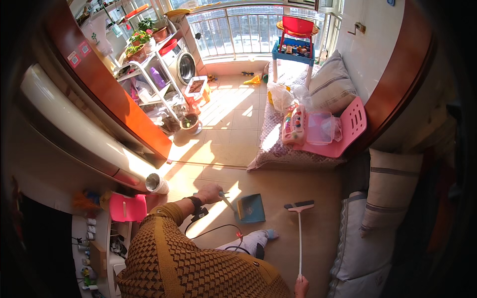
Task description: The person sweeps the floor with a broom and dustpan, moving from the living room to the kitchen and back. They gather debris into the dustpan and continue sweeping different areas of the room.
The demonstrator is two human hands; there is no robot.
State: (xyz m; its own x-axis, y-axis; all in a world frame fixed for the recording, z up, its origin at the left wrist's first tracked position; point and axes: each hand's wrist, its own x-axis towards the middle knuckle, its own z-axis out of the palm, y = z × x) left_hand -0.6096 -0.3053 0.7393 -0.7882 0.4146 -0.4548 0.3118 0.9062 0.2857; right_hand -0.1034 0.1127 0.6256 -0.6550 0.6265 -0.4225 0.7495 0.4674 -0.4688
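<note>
A twist of the left hand [210, 193], clasping the square blue plastic dustpan [252, 208], could tip it (right hand [301, 286] clasps a white-poled, grey-headed broom [300, 243]).

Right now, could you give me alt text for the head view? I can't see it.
A person's left hand holds a blue dustpan; the right hand holds a white-handled broom. Beyond, sunlight streaks the floor, with a washing machine left and a striped cushion right.

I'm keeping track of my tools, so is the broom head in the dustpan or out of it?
Out: a strip of floor shows between the broom head and the blue dustpan.
</note>
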